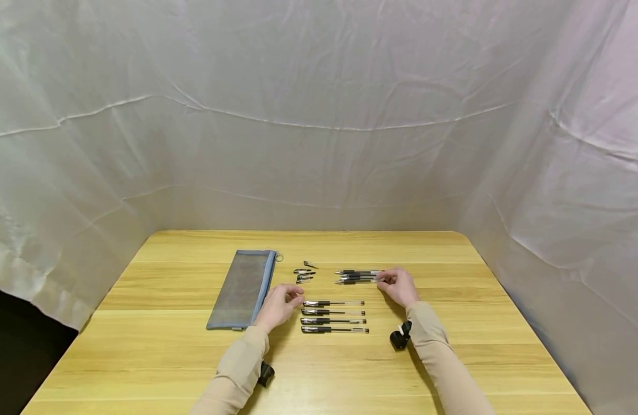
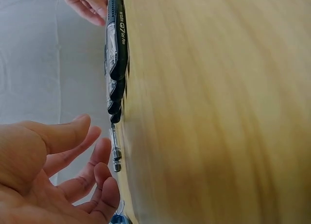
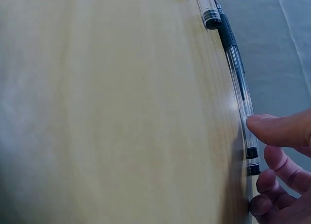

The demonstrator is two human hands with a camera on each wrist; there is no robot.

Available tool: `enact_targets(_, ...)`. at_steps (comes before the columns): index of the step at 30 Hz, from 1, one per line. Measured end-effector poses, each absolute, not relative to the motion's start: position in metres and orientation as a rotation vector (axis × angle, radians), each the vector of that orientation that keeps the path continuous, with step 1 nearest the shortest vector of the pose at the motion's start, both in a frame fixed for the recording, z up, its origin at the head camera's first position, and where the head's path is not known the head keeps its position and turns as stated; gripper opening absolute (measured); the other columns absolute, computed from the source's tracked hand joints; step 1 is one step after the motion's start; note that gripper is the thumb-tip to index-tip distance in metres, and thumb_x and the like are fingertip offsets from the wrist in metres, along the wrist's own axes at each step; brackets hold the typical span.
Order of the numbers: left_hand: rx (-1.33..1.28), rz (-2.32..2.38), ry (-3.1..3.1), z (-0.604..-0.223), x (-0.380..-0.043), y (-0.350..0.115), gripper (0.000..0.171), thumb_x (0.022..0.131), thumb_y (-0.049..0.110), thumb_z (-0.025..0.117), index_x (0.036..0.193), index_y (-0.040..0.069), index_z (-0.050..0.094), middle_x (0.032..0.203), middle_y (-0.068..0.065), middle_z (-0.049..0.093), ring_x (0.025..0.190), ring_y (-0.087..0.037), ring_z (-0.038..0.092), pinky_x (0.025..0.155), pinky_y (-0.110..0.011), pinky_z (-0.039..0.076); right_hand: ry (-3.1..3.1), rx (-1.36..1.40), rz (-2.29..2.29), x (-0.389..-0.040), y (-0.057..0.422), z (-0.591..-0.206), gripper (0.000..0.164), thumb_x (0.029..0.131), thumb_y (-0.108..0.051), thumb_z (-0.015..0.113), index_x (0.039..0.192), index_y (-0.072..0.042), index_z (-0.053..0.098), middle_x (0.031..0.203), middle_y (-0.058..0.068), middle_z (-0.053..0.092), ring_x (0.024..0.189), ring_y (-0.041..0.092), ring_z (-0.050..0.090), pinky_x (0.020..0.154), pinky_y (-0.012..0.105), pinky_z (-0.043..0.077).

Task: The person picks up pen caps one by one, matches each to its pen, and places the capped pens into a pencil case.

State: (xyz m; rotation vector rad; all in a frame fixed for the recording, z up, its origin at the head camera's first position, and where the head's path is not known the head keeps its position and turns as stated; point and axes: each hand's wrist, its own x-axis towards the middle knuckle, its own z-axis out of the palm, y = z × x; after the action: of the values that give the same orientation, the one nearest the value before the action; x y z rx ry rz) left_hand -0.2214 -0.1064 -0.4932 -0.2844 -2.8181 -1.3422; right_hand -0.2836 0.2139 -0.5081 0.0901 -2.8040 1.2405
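My left hand (image 1: 278,307) hovers beside the capped ends of a column of clear gel pens (image 1: 333,321), its fingers loosely bent and apart, holding nothing. In the left wrist view, the black clip of the closest capped pen (image 2: 119,54) lies above the thumb. Farther back, several uncapped pens (image 1: 354,276) with black grips lie side by side, tips to the left. My right hand (image 1: 399,286) is at their tail ends. In the right wrist view, its thumb presses the barrel of an uncapped pen (image 3: 239,83); the index finger is mostly hidden behind the thumb.
Several loose pen caps (image 1: 304,272) lie left of the uncapped pens. A grey-blue mesh zip pouch (image 1: 241,288) lies flat at the left, its ring pull at the far corner. Pale fabric (image 1: 319,161) hangs behind and along both sides of the wooden table (image 1: 329,386).
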Motion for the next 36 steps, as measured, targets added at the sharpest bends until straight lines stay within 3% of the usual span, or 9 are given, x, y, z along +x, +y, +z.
enact_targets(10,-0.291,-1.341,-2.814,-0.4931,-0.2207,-0.1068,0.016,0.094,0.007,0.068,0.109,0.002,0.073,0.088,-0.006,0.069,0.080,-0.013,0.060,0.072,-0.029,0.049,-2.828,0.071,1.224,-0.2815,0.2136,-0.5070,0.012,0.090,-0.001,0.070,0.100,-0.001,0.076,0.110,0.020,0.064,0.090,0.026,0.058,0.077,0.033,0.047)
enact_targets(22,-0.281,-1.337,-2.818,-0.4938,-0.2213,-0.1065,0.016,0.094,0.006,0.069,0.109,0.002,0.073,0.089,-0.005,0.069,0.081,-0.013,0.059,0.073,-0.029,0.049,-2.852,0.093,1.178,-0.2827,0.2139,-0.5064,0.011,0.088,-0.001,0.073,0.098,-0.003,0.077,0.101,0.016,0.062,0.090,0.026,0.054,0.080,0.038,0.046)
enact_targets(36,-0.285,-1.308,-2.821,-0.4941,-0.2207,-0.1069,0.015,0.094,0.006,0.068,0.107,0.003,0.073,0.088,-0.005,0.069,0.081,-0.014,0.059,0.073,-0.030,0.048,-2.904,0.142,1.155,-0.2825,0.2128,-0.5054,0.009,0.086,-0.001,0.075,0.094,-0.003,0.077,0.097,0.015,0.062,0.086,0.023,0.053,0.073,0.031,0.042)
